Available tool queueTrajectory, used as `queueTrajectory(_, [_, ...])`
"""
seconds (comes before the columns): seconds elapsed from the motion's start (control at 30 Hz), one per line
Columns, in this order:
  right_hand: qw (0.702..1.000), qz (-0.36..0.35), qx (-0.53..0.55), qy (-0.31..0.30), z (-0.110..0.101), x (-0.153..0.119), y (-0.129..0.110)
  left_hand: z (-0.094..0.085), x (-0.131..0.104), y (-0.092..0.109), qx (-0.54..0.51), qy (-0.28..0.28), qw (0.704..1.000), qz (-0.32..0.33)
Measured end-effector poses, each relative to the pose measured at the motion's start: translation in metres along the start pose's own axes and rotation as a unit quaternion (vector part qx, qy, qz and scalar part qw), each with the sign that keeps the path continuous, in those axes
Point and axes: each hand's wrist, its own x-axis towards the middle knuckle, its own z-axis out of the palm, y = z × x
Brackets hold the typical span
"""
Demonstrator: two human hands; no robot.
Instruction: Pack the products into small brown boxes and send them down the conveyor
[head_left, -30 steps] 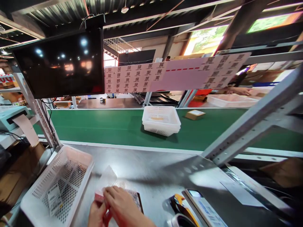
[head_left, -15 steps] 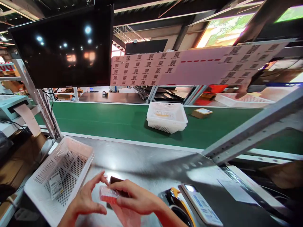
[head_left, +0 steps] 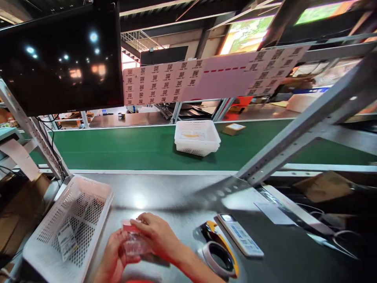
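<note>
Grey metal worktop (head_left: 182,192) beneath left hand (head_left: 112,251) and right hand (head_left: 160,236), both closed around a red, perhaps plastic-wrapped packet (head_left: 134,244).

Small red packet (head_left: 129,225) in clear, glossy plastic wrapping (head_left: 136,245); red visible at the upper and lower ends. Held off the bench surface (head_left: 179,200) between left hand (head_left: 113,251) and right hand (head_left: 159,234), partly covered by both.
</note>
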Motion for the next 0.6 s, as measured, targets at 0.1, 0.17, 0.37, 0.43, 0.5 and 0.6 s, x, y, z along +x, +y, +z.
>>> queueTrajectory(0.1, [0.993, -0.063, -0.077, 0.066, 0.016, -0.007, 0.0, 0.002, 0.001, 0.004, 0.019, 0.013, 1.0, -0.001])
queueTrajectory(0.17, [0.991, -0.095, -0.066, 0.068, 0.018, -0.011, 0.001, 0.001, 0.002, 0.004, 0.033, 0.038, 0.999, 0.005])
queueTrajectory(0.37, [0.984, -0.028, 0.173, -0.029, -0.01, -0.009, 0.011, -0.009, -0.004, 0.007, 0.095, 0.034, 0.992, 0.072])
queueTrajectory(0.43, [0.974, 0.022, 0.205, -0.09, -0.019, -0.006, 0.013, -0.01, -0.006, 0.009, 0.106, 0.014, 0.99, 0.093])
queueTrajectory(0.5, [0.964, 0.033, 0.213, -0.152, -0.023, -0.004, 0.015, -0.011, -0.007, 0.011, 0.108, 0.001, 0.989, 0.103])
queueTrajectory(0.6, [0.969, 0.02, 0.199, -0.148, -0.018, -0.007, 0.021, -0.009, -0.005, 0.011, 0.106, -0.01, 0.989, 0.098])
